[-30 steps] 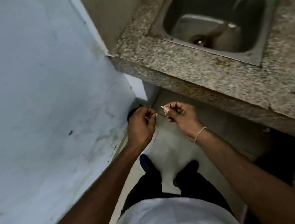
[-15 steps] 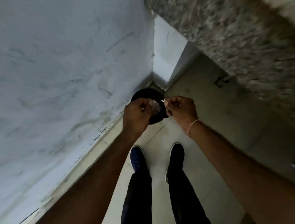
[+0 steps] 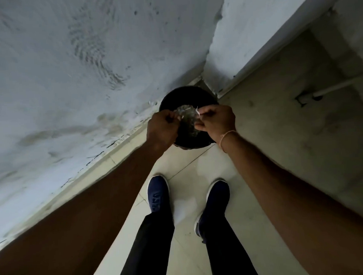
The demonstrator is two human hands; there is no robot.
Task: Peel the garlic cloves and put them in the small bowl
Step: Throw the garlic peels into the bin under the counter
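Observation:
Both my hands hover close together over a round black bin (image 3: 187,94) that stands on the floor in the wall corner. My left hand (image 3: 162,127) is curled, its fingertips pinching a small pale garlic clove (image 3: 181,117) that is mostly hidden. With its fingers curled, my right hand (image 3: 214,120) pinches a thin white shred of garlic peel (image 3: 196,111) that sticks up above the bin. Crumpled shiny waste (image 3: 186,114) lies inside the bin between the hands.
A pale blue-white wall (image 3: 80,69) runs along the left. A tiled floor (image 3: 259,134) stretches to the right, with a white pipe (image 3: 338,86) low on the far side. My two dark blue shoes (image 3: 158,193) stand just in front of the bin.
The view has swung down from the granite counter and sink to the floor. The black bin now lies directly under my hands, which have drawn closer together and still pinch the clove and peel.

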